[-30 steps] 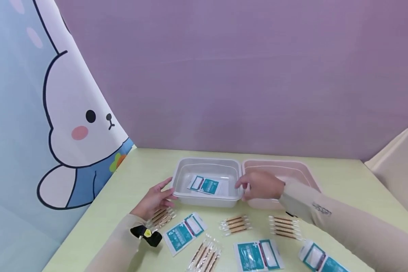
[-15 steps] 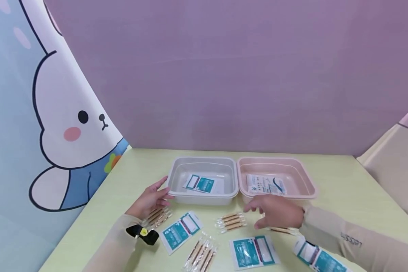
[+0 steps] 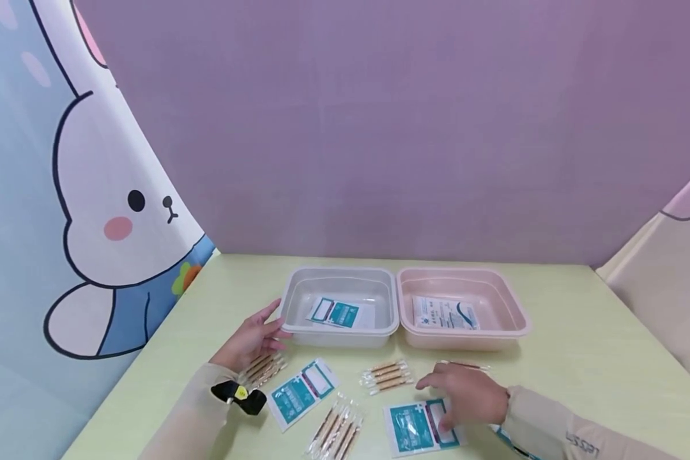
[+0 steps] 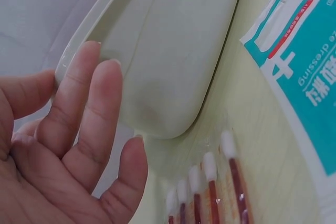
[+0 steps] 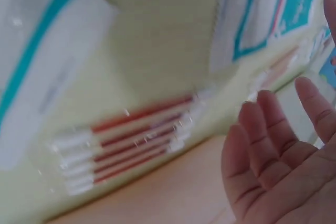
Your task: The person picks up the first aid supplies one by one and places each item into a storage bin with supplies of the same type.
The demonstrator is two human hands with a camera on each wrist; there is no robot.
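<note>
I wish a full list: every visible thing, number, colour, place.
backdrop: 1, purple, back
rabbit picture: 1, white, left
side sheet: 1, cream, right
table: 1, pale green, front
white tub: 1, white, table back
pink tub: 1, pink, right of it
teal packets: 4 seen, teal-white, table (3), white tub (1)
white packet: 1 seen, white, pink tub
swab packs: 4, brown-white, table
strap: 1, black, left wrist
sleeves: 2, beige, arms
left hand: 1, bare, white tub's left end
right hand: 1, bare, over table front

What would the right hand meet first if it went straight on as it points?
Probably the swab pack just left of the right hand; height is unclear, so it might pass above.
</note>
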